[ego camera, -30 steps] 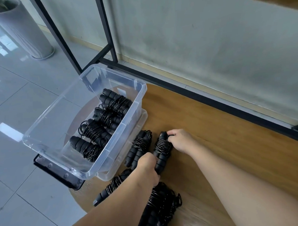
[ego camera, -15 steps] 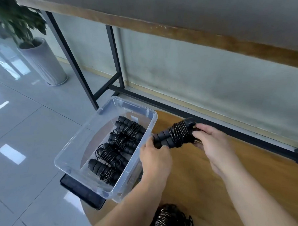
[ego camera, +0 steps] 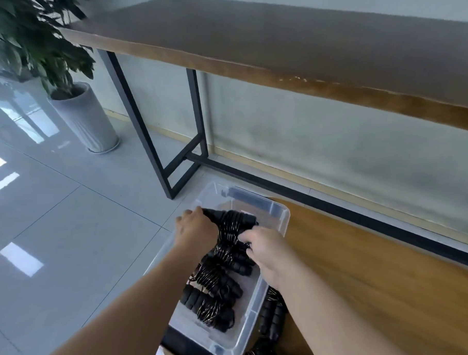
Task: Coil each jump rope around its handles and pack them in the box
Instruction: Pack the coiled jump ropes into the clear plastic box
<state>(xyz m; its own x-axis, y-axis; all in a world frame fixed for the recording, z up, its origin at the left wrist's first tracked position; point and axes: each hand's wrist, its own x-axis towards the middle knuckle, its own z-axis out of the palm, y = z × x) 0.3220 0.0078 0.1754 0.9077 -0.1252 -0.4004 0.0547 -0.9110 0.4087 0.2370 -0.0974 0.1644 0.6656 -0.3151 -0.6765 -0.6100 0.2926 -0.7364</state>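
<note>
Nearest the camera, two bare forearms reach forward and converge over a clear plastic box (ego camera: 262, 299) that sits at the left edge of a low wooden table (ego camera: 379, 278). Just right of the box, partly hidden under the right forearm, more coiled black ropes (ego camera: 272, 314) lie on the table.

Inside the box, a row of packed rope bundles (ego camera: 214, 299) lies side by side, black handles with cord wound round them (exact count unclear, blur).

Above the far half of the box, both hands hold one coiled jump rope (ego camera: 233, 225). Left hand (ego camera: 193, 228): back of hand up, fingers curled round the bundle's left end. Right hand (ego camera: 268, 249): knuckles up, fingers curled onto the bundle's right end. The bundle lies across the box, over the packed row; whether it touches the ones beneath cannot be told.

Farther off: grey tiled floor (ego camera: 68, 224), a tall bench (ego camera: 275, 41) with black metal legs against the wall, and a potted plant (ego camera: 82, 114) at far left.
</note>
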